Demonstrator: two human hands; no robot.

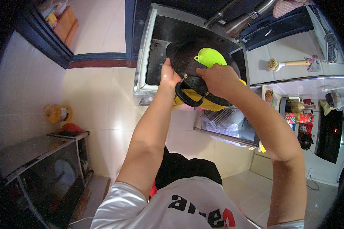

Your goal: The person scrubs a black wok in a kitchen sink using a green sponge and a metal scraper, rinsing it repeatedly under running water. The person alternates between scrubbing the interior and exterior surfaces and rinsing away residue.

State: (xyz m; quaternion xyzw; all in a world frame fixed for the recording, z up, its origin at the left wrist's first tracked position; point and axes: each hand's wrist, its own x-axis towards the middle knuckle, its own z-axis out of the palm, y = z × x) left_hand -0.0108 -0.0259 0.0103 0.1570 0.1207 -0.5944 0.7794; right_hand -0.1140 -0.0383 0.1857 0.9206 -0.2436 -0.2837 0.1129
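A dark wok [177, 54] rests tilted in the sink, its black loop handle [189, 98] towards me. My left hand [169, 73], with a wet sheen on it, grips the wok's left side by the handle. My right hand [218, 80] is over the near side of the wok, its index finger extended to the left. Just beyond those knuckles is a bright green scrubber [210, 56] with a small hanging loop. The curled fingers are hidden, so whether they hold anything is unclear. Yellow cloth [215, 105] shows below the wok.
The sink's pale rim [144, 65] surrounds the wok, with a metal faucet [240, 24] at the back. A wooden-handled dish brush [288, 63] lies on the counter at right. Bottles [301, 107] stand farther right. A glass-fronted cabinet [46, 171] is at lower left.
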